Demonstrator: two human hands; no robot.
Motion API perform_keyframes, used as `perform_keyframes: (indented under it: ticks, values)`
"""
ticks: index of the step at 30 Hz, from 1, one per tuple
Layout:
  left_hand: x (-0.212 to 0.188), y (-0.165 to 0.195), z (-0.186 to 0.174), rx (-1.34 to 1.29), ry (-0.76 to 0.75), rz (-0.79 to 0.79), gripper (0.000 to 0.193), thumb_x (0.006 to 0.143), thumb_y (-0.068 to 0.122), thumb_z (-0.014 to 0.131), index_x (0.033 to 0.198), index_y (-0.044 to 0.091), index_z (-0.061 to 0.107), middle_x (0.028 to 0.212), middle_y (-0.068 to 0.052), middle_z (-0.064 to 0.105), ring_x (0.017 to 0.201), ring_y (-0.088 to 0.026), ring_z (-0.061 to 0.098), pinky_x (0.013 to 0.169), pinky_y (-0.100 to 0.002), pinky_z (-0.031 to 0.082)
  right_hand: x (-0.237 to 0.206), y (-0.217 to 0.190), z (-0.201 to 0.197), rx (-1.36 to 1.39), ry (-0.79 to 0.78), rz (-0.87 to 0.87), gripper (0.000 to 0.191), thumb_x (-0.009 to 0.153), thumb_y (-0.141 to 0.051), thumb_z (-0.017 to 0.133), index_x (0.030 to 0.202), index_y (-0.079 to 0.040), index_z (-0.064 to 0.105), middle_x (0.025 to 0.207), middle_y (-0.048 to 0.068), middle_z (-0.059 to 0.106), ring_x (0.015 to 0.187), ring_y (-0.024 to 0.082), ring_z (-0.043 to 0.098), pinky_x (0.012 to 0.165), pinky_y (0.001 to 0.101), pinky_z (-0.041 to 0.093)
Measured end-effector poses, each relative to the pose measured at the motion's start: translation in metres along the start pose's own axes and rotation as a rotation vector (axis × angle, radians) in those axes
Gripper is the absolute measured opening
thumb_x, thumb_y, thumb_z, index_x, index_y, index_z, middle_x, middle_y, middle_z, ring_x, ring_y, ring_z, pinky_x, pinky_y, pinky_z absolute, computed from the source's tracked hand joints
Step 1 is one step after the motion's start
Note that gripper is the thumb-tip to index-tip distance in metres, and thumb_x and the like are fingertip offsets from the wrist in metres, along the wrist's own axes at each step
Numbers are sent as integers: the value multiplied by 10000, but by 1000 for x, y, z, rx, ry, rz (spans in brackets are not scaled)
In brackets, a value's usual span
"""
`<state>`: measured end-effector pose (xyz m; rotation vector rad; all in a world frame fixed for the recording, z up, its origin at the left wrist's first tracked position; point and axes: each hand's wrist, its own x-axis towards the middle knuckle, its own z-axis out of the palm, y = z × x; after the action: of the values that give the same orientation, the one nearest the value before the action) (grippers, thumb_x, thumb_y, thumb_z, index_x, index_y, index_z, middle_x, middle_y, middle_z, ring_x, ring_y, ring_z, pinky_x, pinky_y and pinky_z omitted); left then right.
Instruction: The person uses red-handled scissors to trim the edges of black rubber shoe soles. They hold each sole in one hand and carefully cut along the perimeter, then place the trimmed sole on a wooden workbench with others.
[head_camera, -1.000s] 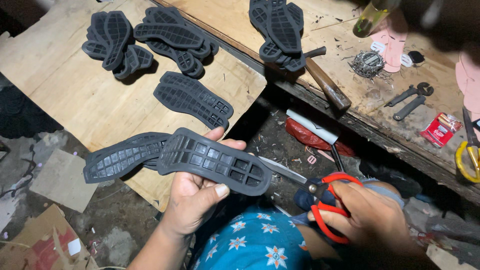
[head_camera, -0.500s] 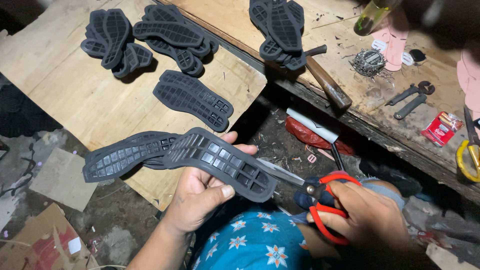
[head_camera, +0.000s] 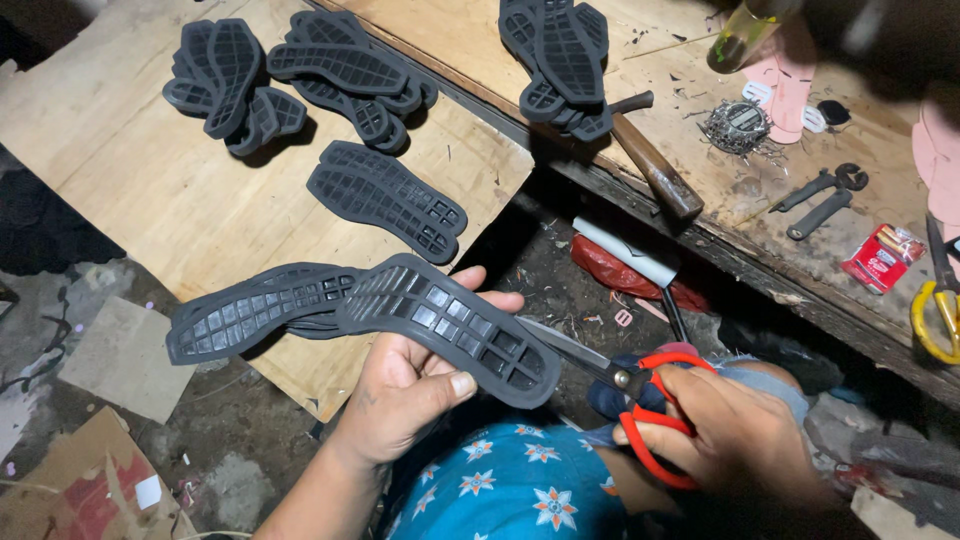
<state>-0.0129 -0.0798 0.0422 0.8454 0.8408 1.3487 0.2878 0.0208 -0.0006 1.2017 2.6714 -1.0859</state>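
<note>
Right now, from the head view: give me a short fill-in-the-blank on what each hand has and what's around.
1. The left hand holds a dark grey rubber shoe sole with a ____ tread.
2. The right hand grips scissors with ____ handles.
3. The scissor blades meet the sole at its ____ end.
4. The wooden-handled hammer lies on the ____.

Missing words: gridded; red; right; workbench

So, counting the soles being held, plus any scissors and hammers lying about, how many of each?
Black rubber shoe soles in left hand: 2
Red-handled steel scissors in right hand: 1
Yellow-handled scissors: 1
Wooden-handled hammer: 1
Total: 5
</note>
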Motion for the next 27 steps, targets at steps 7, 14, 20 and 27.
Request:
perform_keyframes:
  ticks: [7,14,20,27]
  values:
    - [2,1,1,14,-72,-5,815,852,-50,628,1582,-11,269,1542,-250,496,1409,-315,543,1191,-455,444,-10,-4,11,-67,378,-100,594,619,-483,874,1017,-86,684,834,115,700,746,296,704,634,382,536]
    - [1,0,-1,-41,-91,1,807,847,-53,610,1587,-23,290,1551,-278,492,1410,-337,553,1195,-464,444,-11,-6,6,-44,185,42,544,654,-528,881,1002,-145,713,840,59,714,803,234,727,698,346,555]
    - [-1,-2,2,6,-75,-74,792,848,-39,625,1571,-19,300,1577,-257,472,1431,-315,522,1194,-449,430,-9,-10,8,-18,288,-20,597,604,-502,909,1008,-112,707,849,93,711,753,271,708,650,373,543]
    - [-2,-4,1,-30,-96,-64,787,859,-50,613,1579,-21,298,1580,-253,466,1433,-315,523,1195,-451,431,-11,-11,8,4,204,-65,562,631,-496,918,998,-124,709,846,74,707,754,237,725,645,355,563]
